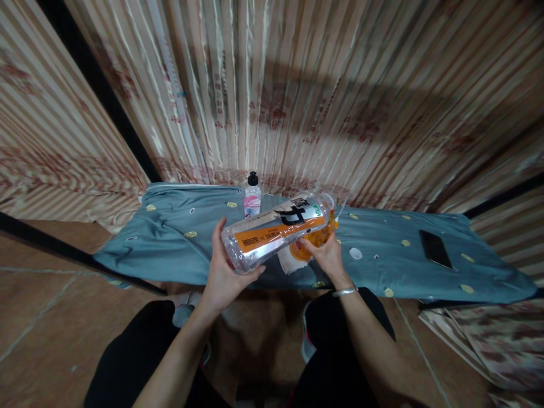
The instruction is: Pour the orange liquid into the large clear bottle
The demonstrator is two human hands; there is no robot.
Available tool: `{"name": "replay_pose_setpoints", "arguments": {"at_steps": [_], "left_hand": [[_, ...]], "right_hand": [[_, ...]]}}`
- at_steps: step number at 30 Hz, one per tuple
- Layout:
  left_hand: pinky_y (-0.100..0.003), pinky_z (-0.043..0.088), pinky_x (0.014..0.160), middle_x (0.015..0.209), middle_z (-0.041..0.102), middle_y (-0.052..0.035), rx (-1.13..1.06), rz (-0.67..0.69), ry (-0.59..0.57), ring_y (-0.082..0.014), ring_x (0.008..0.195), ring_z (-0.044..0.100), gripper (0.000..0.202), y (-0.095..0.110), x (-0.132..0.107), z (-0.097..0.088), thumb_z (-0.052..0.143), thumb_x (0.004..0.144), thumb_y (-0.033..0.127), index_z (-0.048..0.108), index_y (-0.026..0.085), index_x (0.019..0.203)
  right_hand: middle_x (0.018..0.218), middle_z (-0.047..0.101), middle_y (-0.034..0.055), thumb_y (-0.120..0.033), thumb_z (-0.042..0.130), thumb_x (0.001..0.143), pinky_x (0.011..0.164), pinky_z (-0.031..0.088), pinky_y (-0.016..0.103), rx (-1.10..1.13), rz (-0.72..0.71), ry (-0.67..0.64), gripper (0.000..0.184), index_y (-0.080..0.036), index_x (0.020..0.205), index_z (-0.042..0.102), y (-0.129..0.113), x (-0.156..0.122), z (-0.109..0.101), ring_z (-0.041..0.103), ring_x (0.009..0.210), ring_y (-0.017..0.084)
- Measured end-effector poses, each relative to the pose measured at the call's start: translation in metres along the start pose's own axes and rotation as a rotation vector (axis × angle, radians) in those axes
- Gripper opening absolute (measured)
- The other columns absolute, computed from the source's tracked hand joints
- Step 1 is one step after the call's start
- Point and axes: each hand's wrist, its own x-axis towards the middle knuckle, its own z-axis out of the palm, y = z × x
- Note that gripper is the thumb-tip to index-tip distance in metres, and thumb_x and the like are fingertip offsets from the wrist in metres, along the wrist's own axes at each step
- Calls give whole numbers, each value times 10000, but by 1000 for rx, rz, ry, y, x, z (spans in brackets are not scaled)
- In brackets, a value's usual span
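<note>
A large clear plastic bottle [276,229] with an orange and silver label is tilted over the cloth-covered bench, its neck to the upper right. My left hand [225,272] is closed around its base. My right hand [325,258] grips it nearer the neck, thumb against the label; its other fingers are hidden. Behind the bottle, next to my right hand, shows a see-through orange object [317,241], partly covered; its kind is unclear. Below it lies something white [293,264], perhaps paper or cloth. A small clear bottle with a black cap [252,195] stands behind.
The bench wears a teal patterned cloth [170,243]. A white round disc [356,253] lies right of my hand, and a dark phone [436,249] farther right. Pleated curtains [272,85] hang behind, with black frame bars [102,90] at the sides.
</note>
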Motion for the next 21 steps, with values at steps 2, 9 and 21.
{"name": "replay_pose_setpoints", "arguments": {"at_steps": [2,9,21], "left_hand": [[-790,651,1387,1545,831,-103,-14,-14,0,-481,1497,872,1404,-1,0,0,1252,645,571,496,415,1819],[-773,673,1385,1542,843,-125,5,-47,58,-516,1528,856,1223,2,0,1,1267,564,544,637,341,1592],[-754,707,1341,1526,853,-111,-9,-53,52,-498,1464,886,1308,-1,-1,1,1263,568,554,586,366,1671]], "right_hand": [[1452,948,284,-853,1072,609,1236,730,770,10,-1,5,1102,-225,1463,770,-1,0,0,913,1391,580],[1454,946,272,-850,1065,629,1235,733,746,5,-4,-15,1074,-238,1459,764,-3,0,-2,906,1411,566],[1366,975,239,-887,1060,625,1168,773,716,15,-19,9,1044,-256,1410,786,-3,-2,0,940,1321,547]]}}
